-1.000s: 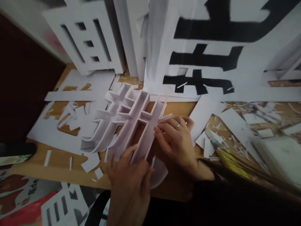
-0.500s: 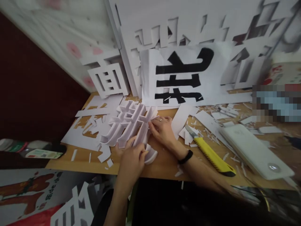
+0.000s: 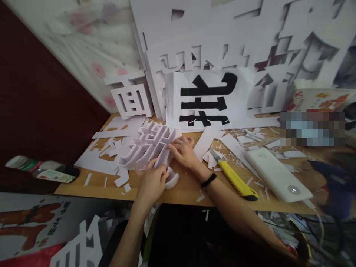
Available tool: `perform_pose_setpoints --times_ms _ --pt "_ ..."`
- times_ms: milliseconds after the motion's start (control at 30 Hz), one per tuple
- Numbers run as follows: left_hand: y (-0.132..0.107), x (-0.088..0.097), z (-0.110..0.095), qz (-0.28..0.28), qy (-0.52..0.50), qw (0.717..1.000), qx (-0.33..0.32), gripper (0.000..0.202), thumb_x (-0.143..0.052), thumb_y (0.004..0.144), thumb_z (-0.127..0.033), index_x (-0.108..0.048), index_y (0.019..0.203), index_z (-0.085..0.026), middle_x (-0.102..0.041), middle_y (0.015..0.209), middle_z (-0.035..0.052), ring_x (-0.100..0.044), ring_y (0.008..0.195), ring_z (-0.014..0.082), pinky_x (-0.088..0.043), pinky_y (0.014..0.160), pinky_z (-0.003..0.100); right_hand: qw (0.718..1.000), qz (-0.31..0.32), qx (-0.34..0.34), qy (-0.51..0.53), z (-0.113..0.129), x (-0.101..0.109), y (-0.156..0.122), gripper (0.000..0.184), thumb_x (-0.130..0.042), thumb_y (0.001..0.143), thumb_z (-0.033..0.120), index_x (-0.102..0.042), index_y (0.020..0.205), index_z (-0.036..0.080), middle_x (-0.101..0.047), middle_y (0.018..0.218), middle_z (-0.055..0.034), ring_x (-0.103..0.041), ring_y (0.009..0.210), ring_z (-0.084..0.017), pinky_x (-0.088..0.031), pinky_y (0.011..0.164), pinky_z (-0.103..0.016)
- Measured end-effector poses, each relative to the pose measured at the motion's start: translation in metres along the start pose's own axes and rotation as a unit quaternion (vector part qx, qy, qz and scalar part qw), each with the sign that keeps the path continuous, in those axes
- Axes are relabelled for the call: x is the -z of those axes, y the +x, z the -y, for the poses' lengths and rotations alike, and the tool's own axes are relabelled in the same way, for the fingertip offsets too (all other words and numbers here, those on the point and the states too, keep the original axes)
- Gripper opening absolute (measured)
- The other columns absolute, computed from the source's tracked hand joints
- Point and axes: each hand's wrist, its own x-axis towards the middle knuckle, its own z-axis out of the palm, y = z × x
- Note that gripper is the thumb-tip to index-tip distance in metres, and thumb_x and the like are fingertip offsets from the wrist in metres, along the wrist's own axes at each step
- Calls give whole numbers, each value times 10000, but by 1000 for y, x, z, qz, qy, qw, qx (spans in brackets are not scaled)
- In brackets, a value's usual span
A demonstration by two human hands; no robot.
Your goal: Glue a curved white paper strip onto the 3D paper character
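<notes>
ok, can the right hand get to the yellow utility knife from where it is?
Probably yes. The right hand rests on the white 3D paper character, and the yellow utility knife lies on the table just beside that forearm, with only flat paper scraps between.

**White foam board and paper on a bare wood desk**

The wooden desk (image 3: 189, 191) is the landmark: pale, matt, smooth-looking wood with a faint grain. At its middle lies the three-dimensional character (image 3: 147, 146), built of matt white foam board or stiff card with smooth faces. Around it, matt white paper offcuts (image 3: 97, 159) litter the wood. Right of the character on the desk, the utility knife (image 3: 235, 180) has a glossy yellow plastic body and a dull metal blade. Further right, the white box (image 3: 276, 174) looks like smooth, slightly glossy plastic. At the desk's back edge, the printed sheet (image 3: 208, 98) is matt paper with flat black ink.
</notes>
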Motion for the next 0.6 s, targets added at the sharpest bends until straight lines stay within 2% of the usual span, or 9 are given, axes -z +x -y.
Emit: perform_pose_setpoints --times_ms 200,300,433,600 --pt "2 0 1 5 12 1000 10 205 -527 938 -184 -621 759 -225 -760 1069 79 -447 1422 300 -111 1145 767 998 15 -15 -59 0 -10 0 289 -599 988 438 -739 866 216 -746 941 -34 -491 1110 -255 -178 969 -461" --pt "3 -1 1 8 17 1000 15 199 -538 936 -192 -627 760 -222 -737 1173 98 -444 1422 313 -137 1126 783 996 34 -20 -80 1 -12 0 253 -583 1001 412 -750 941 232 -743 927 -44 -499 1116 -255 -190 953 -455" --pt "4 -2 0 6 23 999 22 211 -518 944 -176 -617 761 -214 -704 1245 123 -446 1416 317 -167 1103 796 993 52 -25 -100 3 -11 1 297 -533 1025 429 -745 965 230 -735 898 -55 -517 1087 -251 -189 958 -466" --pt "3 -4 0 0 41 999 16 220 -500 954 -173 -616 775 -221 -713 1209 111 -455 1409 303 -204 1099 784 990 71 -16 -123 6 -8 0 300 -512 1033 402 -723 913 226 -728 872 -42 -519 1051 -250 -182 970 -482"
